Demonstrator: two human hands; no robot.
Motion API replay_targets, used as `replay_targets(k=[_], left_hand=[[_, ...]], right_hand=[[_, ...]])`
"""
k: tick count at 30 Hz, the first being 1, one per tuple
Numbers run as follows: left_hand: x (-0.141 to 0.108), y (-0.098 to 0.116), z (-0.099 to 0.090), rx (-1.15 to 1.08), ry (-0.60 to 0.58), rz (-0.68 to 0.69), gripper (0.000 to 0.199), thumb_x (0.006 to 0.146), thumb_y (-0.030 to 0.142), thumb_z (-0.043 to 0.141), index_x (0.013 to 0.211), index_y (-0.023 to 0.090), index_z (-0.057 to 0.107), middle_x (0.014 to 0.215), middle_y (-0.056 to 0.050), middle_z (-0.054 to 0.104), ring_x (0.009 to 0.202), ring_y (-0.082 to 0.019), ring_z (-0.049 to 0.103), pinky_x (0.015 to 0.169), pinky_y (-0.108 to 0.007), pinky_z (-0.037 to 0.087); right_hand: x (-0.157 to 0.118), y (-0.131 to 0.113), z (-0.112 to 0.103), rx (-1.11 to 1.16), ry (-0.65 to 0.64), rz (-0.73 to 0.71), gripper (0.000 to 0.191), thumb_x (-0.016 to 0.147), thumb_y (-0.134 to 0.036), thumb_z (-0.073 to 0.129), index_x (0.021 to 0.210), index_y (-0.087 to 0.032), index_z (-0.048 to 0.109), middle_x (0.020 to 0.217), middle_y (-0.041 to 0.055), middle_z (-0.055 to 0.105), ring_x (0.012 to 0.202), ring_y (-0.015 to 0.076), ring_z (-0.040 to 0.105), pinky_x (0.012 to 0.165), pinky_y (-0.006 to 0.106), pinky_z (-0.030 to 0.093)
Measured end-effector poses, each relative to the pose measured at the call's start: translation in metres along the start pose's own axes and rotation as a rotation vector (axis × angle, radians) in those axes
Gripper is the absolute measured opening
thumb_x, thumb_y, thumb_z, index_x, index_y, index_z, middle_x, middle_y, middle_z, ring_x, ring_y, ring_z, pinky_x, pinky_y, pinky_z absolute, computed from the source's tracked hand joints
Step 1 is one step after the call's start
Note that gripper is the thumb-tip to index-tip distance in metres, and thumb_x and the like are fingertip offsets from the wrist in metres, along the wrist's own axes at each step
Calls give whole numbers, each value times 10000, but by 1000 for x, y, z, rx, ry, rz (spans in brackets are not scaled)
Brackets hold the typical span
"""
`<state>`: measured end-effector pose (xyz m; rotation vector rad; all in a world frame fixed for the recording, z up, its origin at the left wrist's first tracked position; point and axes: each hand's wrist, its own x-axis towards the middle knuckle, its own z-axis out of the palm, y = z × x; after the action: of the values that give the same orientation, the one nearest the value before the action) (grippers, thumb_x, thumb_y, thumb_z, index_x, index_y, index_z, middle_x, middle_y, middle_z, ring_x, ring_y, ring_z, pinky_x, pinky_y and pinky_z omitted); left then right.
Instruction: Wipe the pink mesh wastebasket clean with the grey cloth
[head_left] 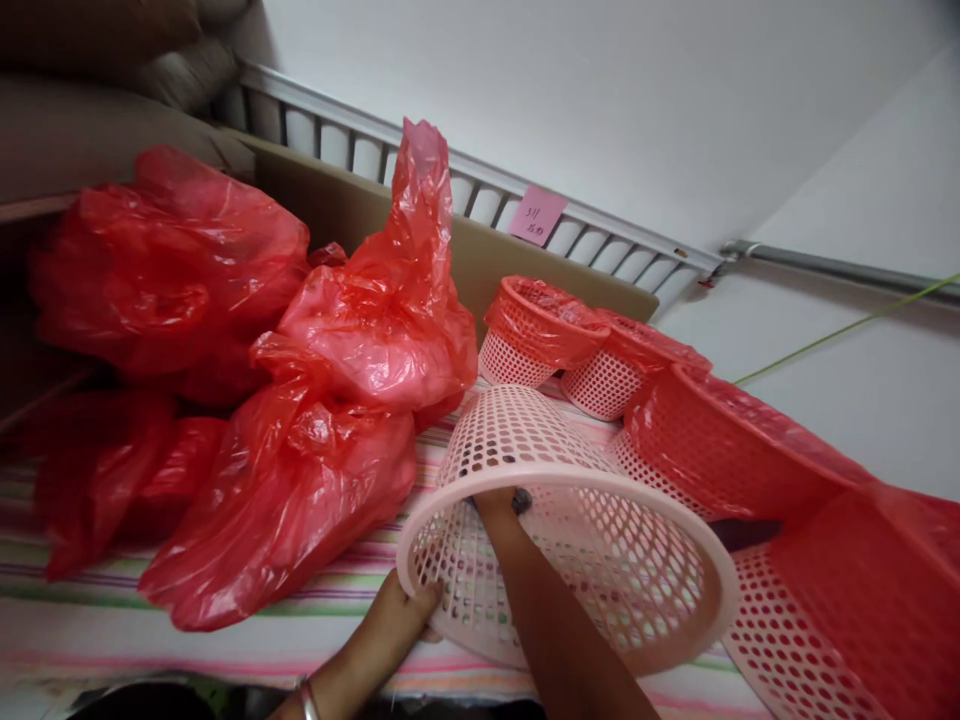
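A pale pink perforated plastic basket (517,430) lies on its side, its wide mouth facing me. My left hand (411,605) is closed on the left part of its rim, thumb over the edge. Through the mouth reaches my right arm, and my right hand (495,498) is deep inside against the upper wall. Something dark and greyish (523,500) shows beside that hand; its kind is unclear. The right fingers are mostly hidden by the basket.
Baskets lined with red plastic bags (750,440) stand in a row on the right. Bulging red plastic bags (352,340) lie on the left. A striped cloth (315,610) covers the surface. Behind are a brown board (480,250), a white railing (360,150) and a pink note (538,214).
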<state>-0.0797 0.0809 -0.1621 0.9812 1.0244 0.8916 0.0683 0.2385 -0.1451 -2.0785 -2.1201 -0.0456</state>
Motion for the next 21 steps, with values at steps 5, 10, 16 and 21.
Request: replay_targets(k=[5, 10, 16, 21], left_hand=[[0, 27, -22, 103, 42, 55, 356, 769, 415, 553, 986, 146, 641, 899, -85, 721, 871, -259, 654, 757, -352, 537], [6, 18, -26, 110, 181, -76, 344, 776, 419, 502, 952, 138, 592, 582, -40, 649, 451, -215, 609, 421, -345, 509], [5, 9, -25, 45, 206, -78, 400, 738, 480, 544, 967, 153, 550, 591, -31, 646, 403, -184, 595, 375, -289, 472], [3, 10, -26, 5, 198, -53, 298, 742, 455, 549, 785, 161, 545, 534, 9, 577, 394, -159, 580, 365, -256, 462]], right_hand=[[4, 3, -1, -39, -28, 30, 318, 883, -330, 495, 1156, -171, 536, 1207, 86, 542, 1076, 227, 520, 921, 452, 400], [-21, -6, -8, -77, -33, 62, 307, 855, -225, 432, 1103, -128, 586, 1103, 155, 613, 1026, 252, 562, 857, 370, 407], [-118, -32, -14, -83, -32, 15, 375, 753, -220, 502, 1123, -177, 542, 946, 111, 640, 908, 246, 594, 759, 322, 428], [-171, -34, -17, 33, -77, -94, 375, 718, -172, 488, 1085, -207, 557, 981, 79, 631, 946, 236, 575, 818, 301, 401]])
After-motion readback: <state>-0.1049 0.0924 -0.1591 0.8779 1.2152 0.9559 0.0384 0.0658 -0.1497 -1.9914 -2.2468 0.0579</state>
